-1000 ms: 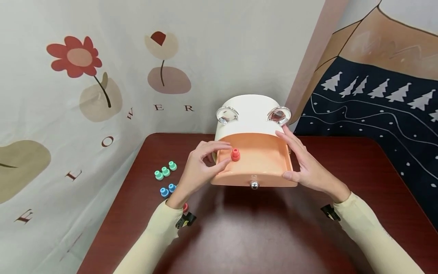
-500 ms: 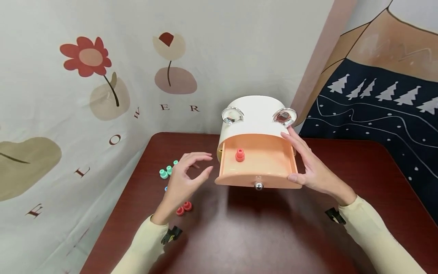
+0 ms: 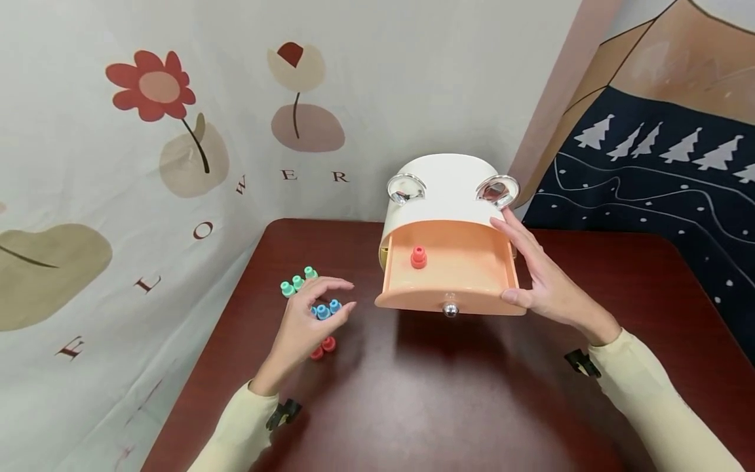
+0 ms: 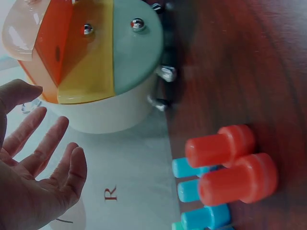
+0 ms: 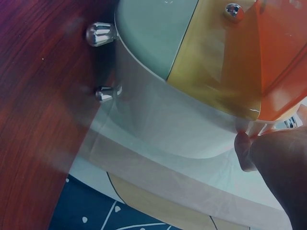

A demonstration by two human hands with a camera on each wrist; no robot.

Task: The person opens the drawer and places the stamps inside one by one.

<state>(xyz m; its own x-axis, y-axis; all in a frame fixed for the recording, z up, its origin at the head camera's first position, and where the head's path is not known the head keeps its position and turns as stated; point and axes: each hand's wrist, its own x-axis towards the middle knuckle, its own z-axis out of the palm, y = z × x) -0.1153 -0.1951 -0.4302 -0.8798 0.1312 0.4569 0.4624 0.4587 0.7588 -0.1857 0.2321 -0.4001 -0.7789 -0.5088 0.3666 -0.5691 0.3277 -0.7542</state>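
Observation:
A small white cabinet (image 3: pixel 451 187) with two round mirror-like ears stands at the table's back. Its top drawer (image 3: pixel 453 298), peach-orange with a silver knob, is pulled out, and one small red stepped peg (image 3: pixel 419 257) stands inside. My right hand (image 3: pixel 548 282) lies along the cabinet's right side, thumb at the drawer's front corner and fingertips on the white shell. My left hand (image 3: pixel 307 324) hovers over the table left of the cabinet, thumb and fingers apart with nothing between them. Blue pegs (image 3: pixel 323 311) show through that gap. Two red pegs (image 4: pixel 237 179) stand near the left wrist.
Several green pegs (image 3: pixel 297 282) stand in a slanted row farther back on the dark red table (image 3: pixel 436 406). Below the open drawer are a yellow drawer front (image 4: pixel 91 57) and a grey-green one (image 4: pixel 136 48). Printed cloth (image 3: pixel 224 85) hangs behind the table.
My left hand has left the red peg in the drawer and moved left and down to above the blue pegs. The right hand stays at the cabinet. The view has shifted slightly.

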